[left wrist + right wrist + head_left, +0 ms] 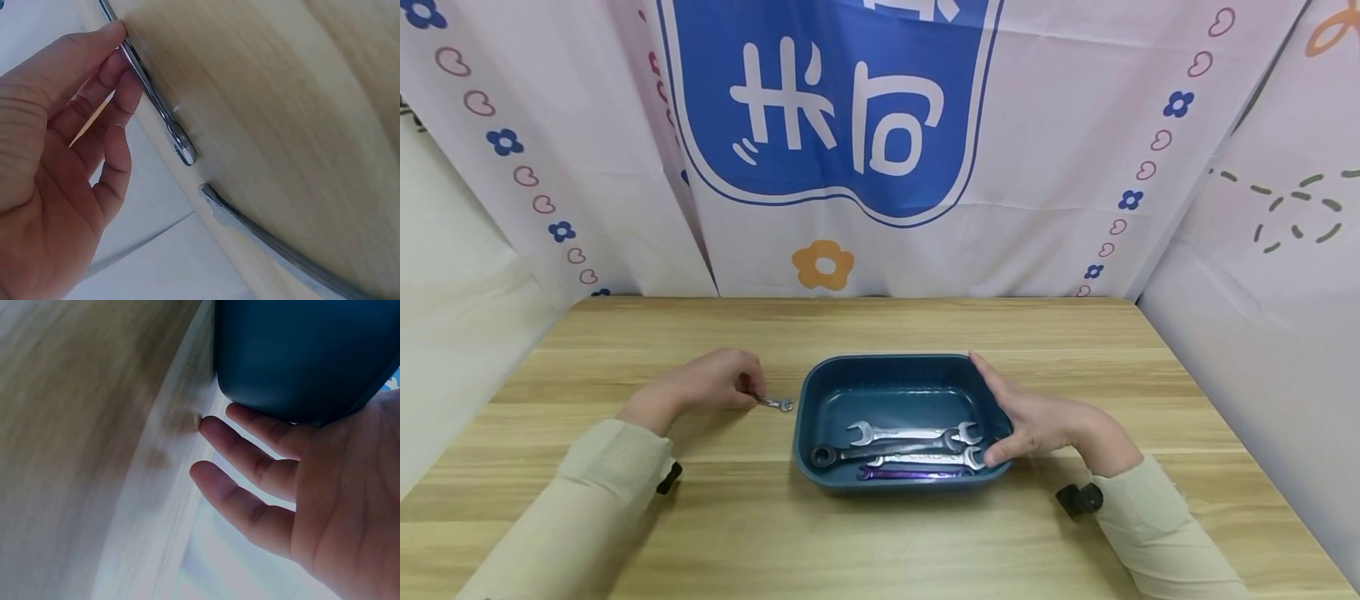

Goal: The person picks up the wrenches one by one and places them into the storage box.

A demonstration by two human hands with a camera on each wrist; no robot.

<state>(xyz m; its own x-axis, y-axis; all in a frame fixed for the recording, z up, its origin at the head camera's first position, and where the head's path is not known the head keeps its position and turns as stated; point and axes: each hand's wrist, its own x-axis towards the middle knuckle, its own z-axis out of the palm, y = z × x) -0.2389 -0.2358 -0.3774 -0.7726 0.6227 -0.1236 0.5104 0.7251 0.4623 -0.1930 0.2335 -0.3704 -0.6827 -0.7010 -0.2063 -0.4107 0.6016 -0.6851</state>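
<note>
My left hand [718, 379] pinches a small silver wrench [778, 405] between thumb and fingers, left of a dark teal plastic box [887, 483]. One end of it points toward the box; the hand hides the rest from above. In the left wrist view the slim shank of the wrench [147, 81] passes under the thumb tip, close over the wood. My right hand [1037, 421] rests spread against the box's right end, thumb over the rim. Its straight, parted fingers [250, 450] lie along the outer wall in the right wrist view.
Inside the box lie several wrenches: silver ones [902, 433], a dark ratchet wrench [824, 455] and a purple one [917, 474]. A grey metal bar [275, 247] crosses the left wrist view's lower right. Printed cloth [737, 242] hangs behind the wooden table [880, 550].
</note>
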